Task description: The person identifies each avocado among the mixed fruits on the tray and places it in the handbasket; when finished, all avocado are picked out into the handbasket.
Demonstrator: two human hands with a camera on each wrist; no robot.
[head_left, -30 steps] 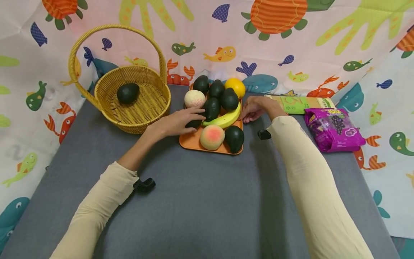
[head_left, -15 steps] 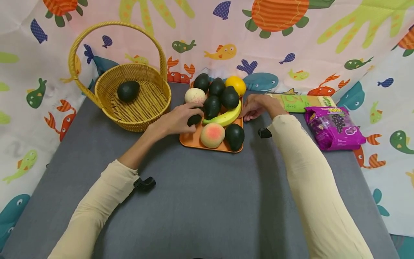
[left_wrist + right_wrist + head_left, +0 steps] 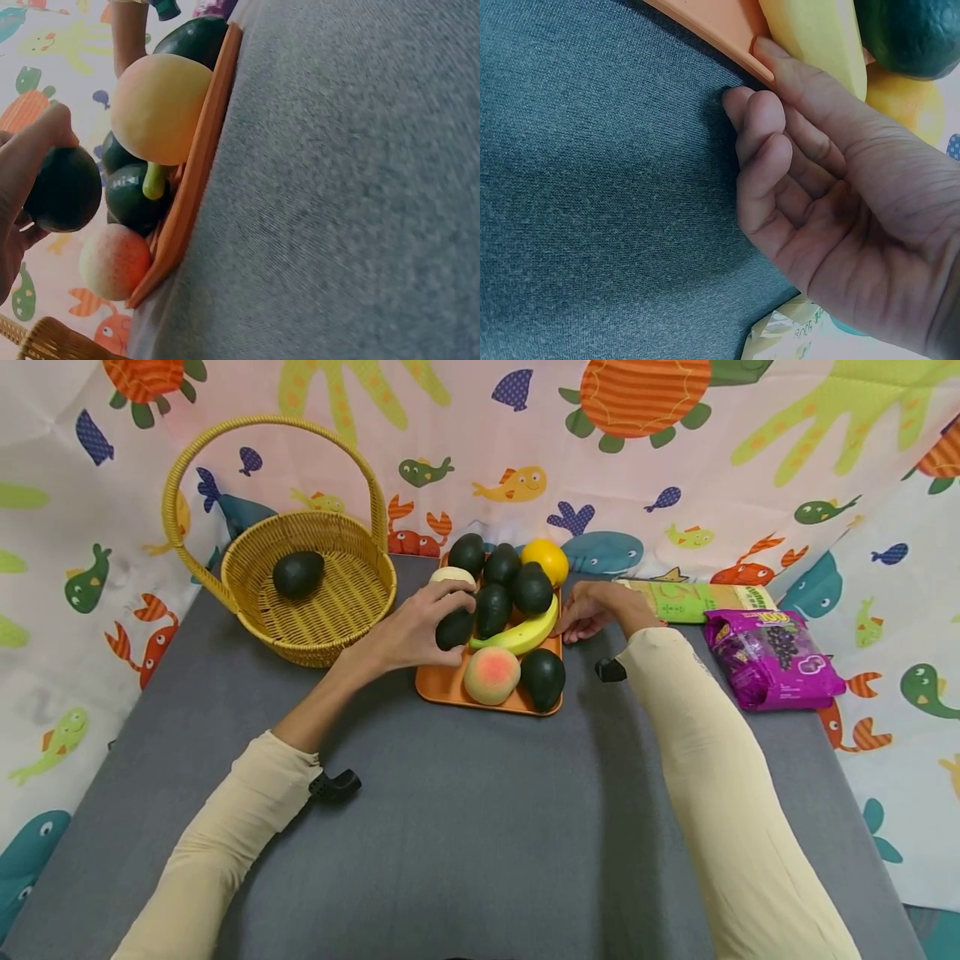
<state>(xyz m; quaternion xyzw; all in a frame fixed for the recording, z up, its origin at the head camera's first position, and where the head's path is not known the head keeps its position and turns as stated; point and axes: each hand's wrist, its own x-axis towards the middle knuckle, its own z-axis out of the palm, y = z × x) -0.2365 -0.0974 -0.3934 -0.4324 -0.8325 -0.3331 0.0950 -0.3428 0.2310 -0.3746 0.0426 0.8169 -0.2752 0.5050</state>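
Observation:
My left hand (image 3: 411, 625) grips a dark green avocado (image 3: 454, 631) between thumb and fingers, over the left side of an orange tray (image 3: 441, 687). In the left wrist view this avocado (image 3: 66, 189) hangs apart from the other fruit. At the tray's right edge, my right hand (image 3: 596, 610) pinches the rim, thumb on top and the other fingers curled below. A banana (image 3: 531, 631) lies right beside that thumb. Around it on the tray are several more avocados (image 3: 543, 680), a peach (image 3: 492, 677), a pale speckled peach (image 3: 452, 575) partly behind my left hand, and an orange (image 3: 546, 560).
A yellow wicker basket (image 3: 352, 610) with a tall handle stands left of the tray, one avocado (image 3: 297, 575) inside. On the right lie a purple grape-print bag (image 3: 776, 660) and a green-and-tan packet (image 3: 693, 602). A sea-animal printed cloth (image 3: 480, 443) hangs behind the grey table (image 3: 480, 827).
My left hand has closed its fingers and thumb round the avocado at the tray's left side and raised it slightly. The right hand has stayed at the tray's rim.

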